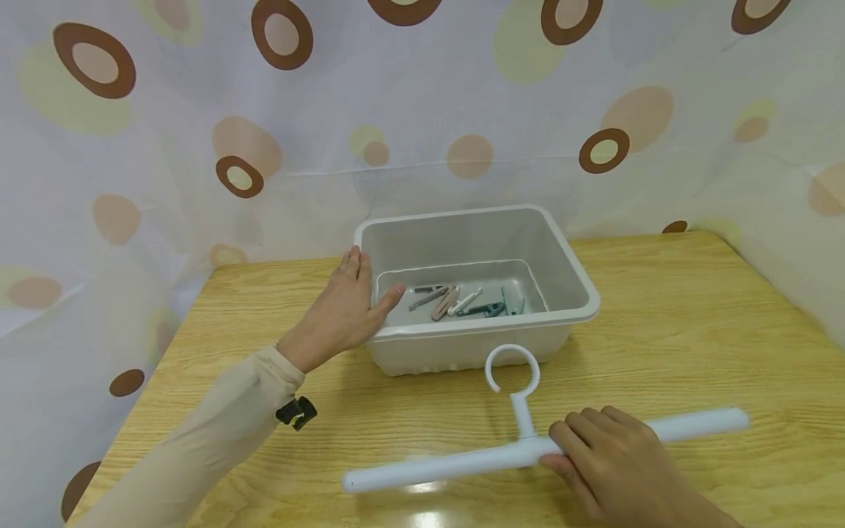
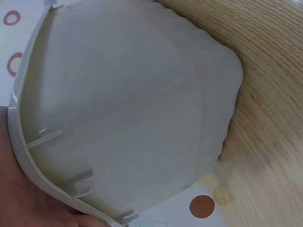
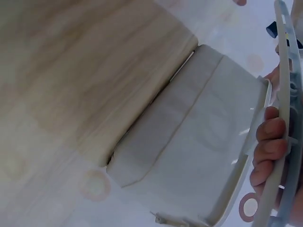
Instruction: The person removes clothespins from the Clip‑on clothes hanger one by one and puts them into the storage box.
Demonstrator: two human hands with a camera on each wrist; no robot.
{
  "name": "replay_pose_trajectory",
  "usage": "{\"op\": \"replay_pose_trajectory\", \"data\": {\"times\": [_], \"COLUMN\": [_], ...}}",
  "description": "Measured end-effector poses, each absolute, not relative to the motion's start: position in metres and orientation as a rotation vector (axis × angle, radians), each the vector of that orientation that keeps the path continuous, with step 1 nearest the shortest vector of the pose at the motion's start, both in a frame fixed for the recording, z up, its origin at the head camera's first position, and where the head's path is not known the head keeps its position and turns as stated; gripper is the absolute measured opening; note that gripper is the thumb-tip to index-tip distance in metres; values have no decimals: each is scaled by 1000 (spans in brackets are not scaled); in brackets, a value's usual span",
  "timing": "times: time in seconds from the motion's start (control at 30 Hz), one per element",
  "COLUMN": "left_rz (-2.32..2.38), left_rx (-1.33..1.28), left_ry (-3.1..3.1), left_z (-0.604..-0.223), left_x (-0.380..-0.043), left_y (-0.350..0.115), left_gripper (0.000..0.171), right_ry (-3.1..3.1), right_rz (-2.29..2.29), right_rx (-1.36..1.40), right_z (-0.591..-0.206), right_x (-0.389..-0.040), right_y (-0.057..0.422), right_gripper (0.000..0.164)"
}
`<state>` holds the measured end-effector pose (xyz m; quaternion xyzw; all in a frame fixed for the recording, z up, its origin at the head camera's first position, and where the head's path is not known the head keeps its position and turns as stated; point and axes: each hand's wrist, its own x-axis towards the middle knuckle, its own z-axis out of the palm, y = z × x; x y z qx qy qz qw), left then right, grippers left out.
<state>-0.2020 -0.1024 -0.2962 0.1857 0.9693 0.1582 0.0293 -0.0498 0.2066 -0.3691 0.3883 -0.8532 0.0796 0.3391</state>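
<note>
A pale grey plastic basin (image 1: 475, 342) stands on the wooden table with several clothes pegs (image 1: 455, 302) lying on its floor, in grey, pinkish, white and green. My left hand (image 1: 350, 304) rests on the basin's left rim, fingers straight and thumb reaching over the inside. In the left wrist view, that palm (image 2: 28, 198) lies along the rim above the outer wall. My right hand (image 1: 610, 458) grips the bar of a white clothes hanger (image 1: 449, 465), its hook up in front of the basin. From the right wrist, curled fingers (image 3: 270, 146) show round the bar.
The light wooden table (image 1: 693, 330) extends on both sides of the basin. Behind and beside it hangs a white curtain (image 1: 422, 95) with brown, peach and yellow spots. A small black clip (image 1: 296, 413) sits by the left cuff.
</note>
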Motion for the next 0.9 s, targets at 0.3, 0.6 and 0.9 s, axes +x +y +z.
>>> {"op": "replay_pose_trajectory", "data": {"times": [0.3, 0.6, 0.9], "left_rz": [501, 514, 516], "left_rx": [576, 585, 604], "left_ry": [3006, 2998, 2990], "left_z": [-298, -299, -299], "left_x": [-202, -203, -205], "left_y": [-103, -101, -99], "left_gripper": [83, 81, 80], "right_ry": [-2438, -2659, -2759], "right_rz": [281, 284, 399], "right_rx": [1041, 1031, 1062], "right_z": [-382, -385, -383], "right_x": [-53, -57, -62], "right_y": [205, 207, 205], "right_gripper": [40, 31, 25]}}
